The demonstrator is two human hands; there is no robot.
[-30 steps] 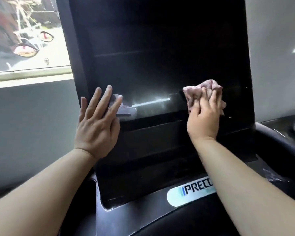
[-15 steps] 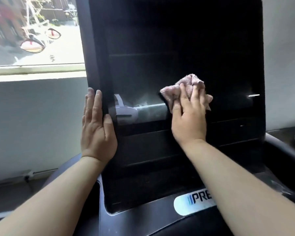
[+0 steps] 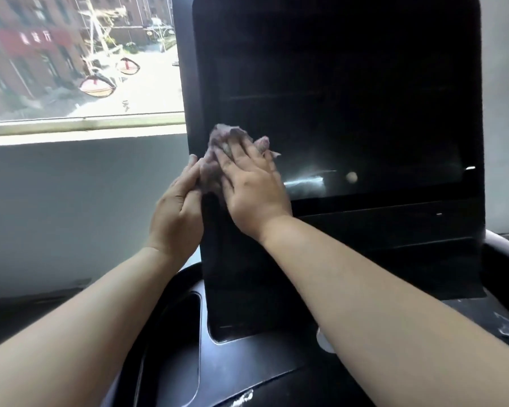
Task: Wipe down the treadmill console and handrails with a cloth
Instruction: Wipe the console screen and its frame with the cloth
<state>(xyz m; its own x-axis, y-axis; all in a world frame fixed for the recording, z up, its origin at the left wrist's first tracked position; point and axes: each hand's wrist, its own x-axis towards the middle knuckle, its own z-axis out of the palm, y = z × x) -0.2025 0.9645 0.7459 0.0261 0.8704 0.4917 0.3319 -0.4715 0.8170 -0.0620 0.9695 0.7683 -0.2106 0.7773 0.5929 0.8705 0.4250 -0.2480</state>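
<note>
Window: upper left, daylight street outside.
Buildings: brick, one with a red sign bearing white characters.
Eye shapes: two, red-rimmed, out on the pale ground, blurred.
Sill: pale strip under the glass.
Wall: grey, below the sill.

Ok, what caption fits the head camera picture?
Right hand presses a pink cloth to the treadmill screen, left hand beside it.

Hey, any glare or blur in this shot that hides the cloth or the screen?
Head view: a glare streak on the dark screen right of the right hand; the cloth is blurred but readable; the window is bright.
</note>
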